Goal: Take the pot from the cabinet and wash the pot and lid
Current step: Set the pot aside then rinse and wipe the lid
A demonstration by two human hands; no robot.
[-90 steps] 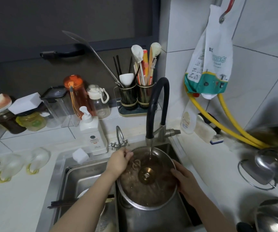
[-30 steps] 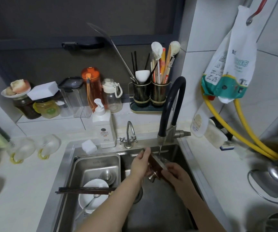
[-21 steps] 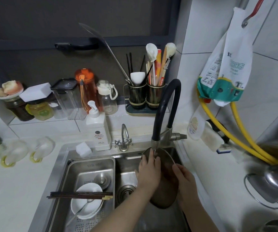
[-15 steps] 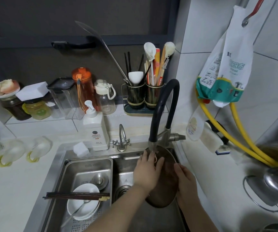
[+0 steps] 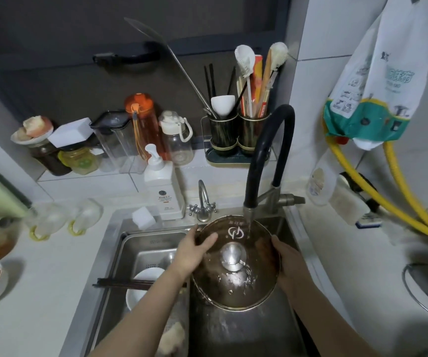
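Item: glass lid (image 5: 236, 264), tinted brown, metal rim, steel disc at its middle; I log it lower centre of the frame, held over the right basin of the sink (image 5: 153, 240).

Step in hand: rinsing the lid, as I judge it; the pot itself I cannot pick out with certainty here.

Water: a thin stream from the black faucet (image 5: 267, 161) lands on the upper part of the lid, just right of the printed logo.

Left hand (image 5: 192, 249): on the lid's upper left edge, thumb lying over the glass, remaining fingers behind the rim; it holds the lid rather than resting flat.

Right hand (image 5: 285, 256): at the right rim, fingers curled round the edge; the fingertips are hidden behind the glass.

Lid relative to grip: carried between the two hands at opposite edges, face tilted up toward me, near edge lowest.

How I would do it well: keep both grips out at the rim so the wet glass cannot slip; turn the lid so the stream sweeps the whole face and the white flecks near the disc; hold it low in the basin to limit splash.

Risk: wet glass, likely slippery.

Neighbouring: white bowl (image 5: 143, 284) with dark chopsticks (image 5: 122, 283) across it, left basin.
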